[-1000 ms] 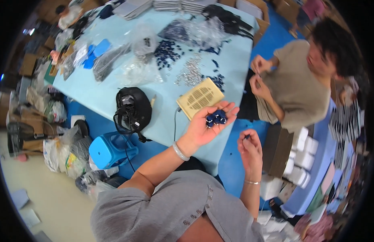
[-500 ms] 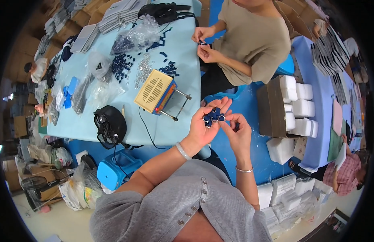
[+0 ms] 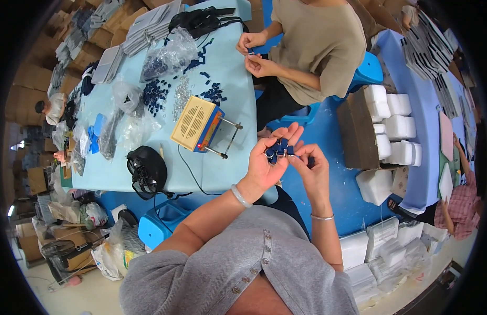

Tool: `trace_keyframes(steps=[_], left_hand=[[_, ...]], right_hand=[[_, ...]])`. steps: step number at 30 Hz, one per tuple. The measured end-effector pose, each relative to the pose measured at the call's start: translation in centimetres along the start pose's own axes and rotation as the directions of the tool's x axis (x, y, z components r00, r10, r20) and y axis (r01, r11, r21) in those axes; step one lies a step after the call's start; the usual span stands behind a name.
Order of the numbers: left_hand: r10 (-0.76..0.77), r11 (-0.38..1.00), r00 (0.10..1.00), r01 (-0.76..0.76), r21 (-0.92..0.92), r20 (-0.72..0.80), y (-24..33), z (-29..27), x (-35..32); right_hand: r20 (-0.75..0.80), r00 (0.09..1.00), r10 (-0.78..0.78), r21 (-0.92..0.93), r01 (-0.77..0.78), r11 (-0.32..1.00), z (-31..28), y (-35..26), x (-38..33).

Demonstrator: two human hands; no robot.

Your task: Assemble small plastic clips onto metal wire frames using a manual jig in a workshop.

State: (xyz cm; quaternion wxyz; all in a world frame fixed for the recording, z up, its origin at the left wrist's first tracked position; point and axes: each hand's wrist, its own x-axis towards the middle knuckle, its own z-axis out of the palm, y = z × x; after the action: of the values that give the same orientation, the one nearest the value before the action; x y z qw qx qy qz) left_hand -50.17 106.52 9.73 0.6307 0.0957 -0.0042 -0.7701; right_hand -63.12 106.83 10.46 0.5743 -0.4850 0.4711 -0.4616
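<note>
My left hand [image 3: 260, 167], palm up and slightly cupped, holds a small pile of navy fabric tabs with metal rings [image 3: 277, 148]. Against the right side of that pile, my right hand [image 3: 313, 166] has thumb and forefinger pinched on the ringed edge of one tab. Another dark blue tab [image 3: 310, 162] shows among its curled fingers. Both hands are in the air off the table's right edge. Loose navy tabs [image 3: 155, 97] and a heap of small metal rings [image 3: 181, 98] lie on the table.
A cream and blue box-shaped device [image 3: 196, 125] with a metal bar frame stands on the light blue table [image 3: 230, 173]. A black bag [image 3: 147, 169] sits at its near edge. Across from me a co-worker [image 3: 319, 50] handles a small piece. White foam blocks [image 3: 398, 127] fill a carton at right.
The view has turned a little, so the table and co-worker sit further left. My hands keep nearly the same pose, with the right fingers still at the pile's edge.
</note>
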Motion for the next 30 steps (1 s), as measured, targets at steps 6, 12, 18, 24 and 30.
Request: trace_keyframes(steps=[6,12,18,24,30], left_hand=[[-0.007,1.000,1.000,0.007,-0.019,-0.011,-0.1,0.3,-0.1],[-0.063,0.996,0.996,0.059,-0.064,-0.067,-0.3,0.2,-0.2],[-0.091,0.991,0.995,0.087,-0.103,-0.038,-0.3,-0.1,-0.4],[-0.066,0.998,0.996,0.065,-0.017,-0.055,-0.4,-0.1,-0.3],[-0.086,0.995,0.994,0.083,-0.049,-0.062,-0.3,-0.1,-0.1]], right_hand=[[0.012,1.000,0.011,0.005,-0.011,1.000,-0.1,0.1,-0.2],[0.052,0.978,0.201,0.439,-0.204,0.875,-0.7,0.2,0.1],[0.175,0.952,0.251,0.741,-0.295,0.603,-1.8,0.7,0.3],[0.276,0.924,0.265,0.844,-0.364,0.394,-2.4,1.6,0.4],[0.188,0.955,0.228,0.782,-0.286,0.554,-2.3,1.9,0.6]])
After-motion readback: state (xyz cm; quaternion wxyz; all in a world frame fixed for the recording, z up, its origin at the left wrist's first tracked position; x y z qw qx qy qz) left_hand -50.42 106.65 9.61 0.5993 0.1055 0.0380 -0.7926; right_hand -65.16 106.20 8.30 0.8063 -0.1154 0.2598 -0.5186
